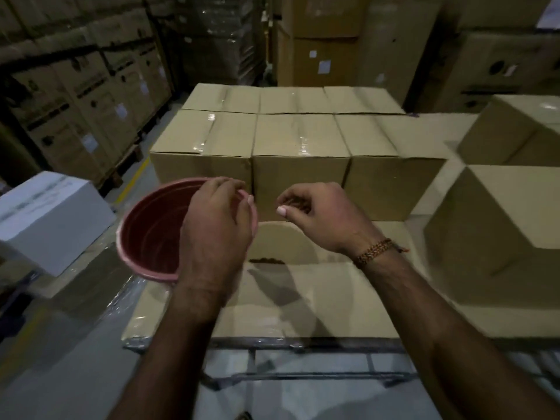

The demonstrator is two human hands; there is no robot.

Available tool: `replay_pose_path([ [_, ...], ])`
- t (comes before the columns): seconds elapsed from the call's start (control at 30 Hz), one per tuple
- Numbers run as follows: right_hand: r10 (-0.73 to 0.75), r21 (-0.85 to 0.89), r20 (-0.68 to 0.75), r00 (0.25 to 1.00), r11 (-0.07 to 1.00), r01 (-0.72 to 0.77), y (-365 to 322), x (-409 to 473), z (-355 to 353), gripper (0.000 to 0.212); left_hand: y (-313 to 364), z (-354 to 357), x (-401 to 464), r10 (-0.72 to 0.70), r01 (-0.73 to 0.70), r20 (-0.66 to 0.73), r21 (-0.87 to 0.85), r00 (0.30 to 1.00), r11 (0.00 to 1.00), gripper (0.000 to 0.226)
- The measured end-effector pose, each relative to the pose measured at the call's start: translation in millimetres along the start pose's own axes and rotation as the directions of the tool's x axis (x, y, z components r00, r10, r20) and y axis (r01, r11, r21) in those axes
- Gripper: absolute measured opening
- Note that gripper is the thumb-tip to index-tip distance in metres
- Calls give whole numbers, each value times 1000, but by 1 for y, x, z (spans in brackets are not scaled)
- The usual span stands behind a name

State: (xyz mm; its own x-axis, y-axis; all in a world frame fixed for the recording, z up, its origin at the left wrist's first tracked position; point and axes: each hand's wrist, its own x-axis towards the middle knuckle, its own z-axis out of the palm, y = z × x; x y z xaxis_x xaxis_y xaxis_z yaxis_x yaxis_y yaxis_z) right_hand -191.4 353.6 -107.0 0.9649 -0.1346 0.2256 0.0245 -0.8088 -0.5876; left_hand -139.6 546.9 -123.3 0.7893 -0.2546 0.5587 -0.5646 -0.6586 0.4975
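Two bare hands at work over a low layer of flat brown cardboard cartons [333, 298], wrapped in clear film along its left edge.

1. Round pink plastic bucket [151, 231]: at the left edge of the low carton layer, overhanging it, its mouth tipped toward the camera. The inside is dark and ribbed; contents cannot be made out.
2. Left hand [216, 228]: lies over the right side of the bucket. Its fingers [224, 184] curl over the far right part of the rim, with the thumb on the outer side, so the rim is pinched between them.
3. Right hand [324, 219]: raised just beside the left hand, apart from the bucket, in front of the middle carton of the row. Its fingers [298, 192] are curled in toward the thumb; something dark shows under them, but whether they hold anything cannot be told.
4. Braided brown cord bracelet [375, 251]: on the right wrist.
5. Small dark heap [266, 261]: on the low carton layer, near its middle, below and between the hands.
6. Three taped brown cartons in a row [300, 183]: along the far edge of the low layer, with more behind.
7. White rectangular box [51, 216]: left of the bucket, off the layer.
8. Grey metal frame [303, 374]: under the near edge.
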Motion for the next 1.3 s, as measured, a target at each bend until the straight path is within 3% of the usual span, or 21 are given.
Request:
replay_pose_path([
  [0.47,192,-179,-259,946,953,-243,162,-175,-182,24,242,140,-68,146,-106,164,-228,976,968,34],
  [0.77,337,-156,-324,884,903,-401,245,-217,-232,22,304,215,-77,166,-75,356,-255,920,964,40],
  [0.9,323,-255,-366,873,867,-428,283,-206,-238,25,317,251,-63,128,-13,441,-256,889,967,46],
  [1.0,335,-323,-349,875,834,-448,305,-196,-245,37,326,278,-53,97,33,507,-242,857,970,54],
  [1.13,385,-353,-267,883,814,-461,326,-193,-250,73,340,304,-47,64,93,627,-215,776,972,64],
  [1.23,439,-410,-157,885,786,-463,338,-192,-250,99,351,315,-47,56,137,676,-229,735,964,55],
  [1.3,421,-461,-89,903,786,-412,347,-192,-247,102,357,318,-49,49,178,682,-259,730,949,45],
])
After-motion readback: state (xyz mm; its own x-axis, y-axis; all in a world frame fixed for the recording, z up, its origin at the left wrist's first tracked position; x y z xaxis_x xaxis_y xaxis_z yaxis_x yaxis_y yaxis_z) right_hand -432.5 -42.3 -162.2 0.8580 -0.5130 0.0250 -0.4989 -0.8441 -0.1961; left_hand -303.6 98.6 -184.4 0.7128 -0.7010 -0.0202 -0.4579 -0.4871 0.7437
